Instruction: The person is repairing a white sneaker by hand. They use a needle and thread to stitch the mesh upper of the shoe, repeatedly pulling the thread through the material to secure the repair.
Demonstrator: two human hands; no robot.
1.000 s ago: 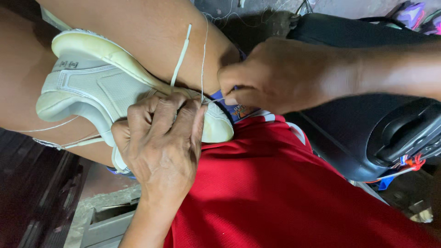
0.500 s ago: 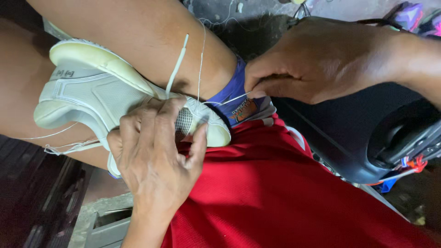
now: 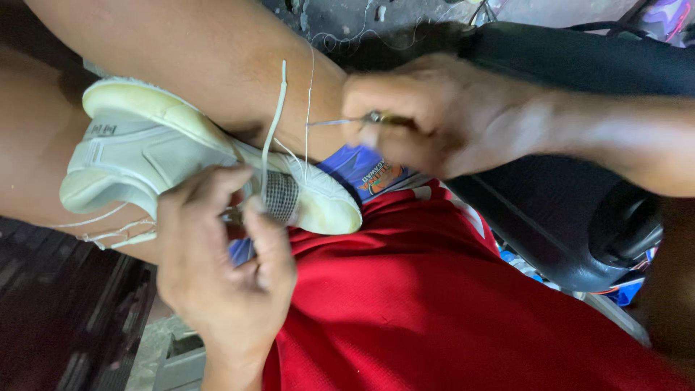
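A white sneaker (image 3: 152, 156) lies clamped between my bare legs, sole edge turned up, toe toward my red shirt. My left hand (image 3: 224, 268) grips the sneaker near its grey mesh patch (image 3: 281, 197), thumb and fingers around the upper. My right hand (image 3: 441, 116) is closed on a thin metal needle tool (image 3: 340, 122) whose tip points at the shoe. A white thread (image 3: 310, 108) runs up from the shoe beside a flat white lace (image 3: 274, 123).
A black moulded case or seat (image 3: 550, 217) sits to the right, under my right forearm. My red shirt (image 3: 449, 311) fills the lower middle. Dark slatted flooring (image 3: 65, 318) lies at lower left. Loose thread lies on the grey ground (image 3: 347, 22) above.
My right hand has drawn back from the shoe, up and to the right, pulling the needle tool and thread. My left hand has shifted its grip, uncovering the mesh patch.
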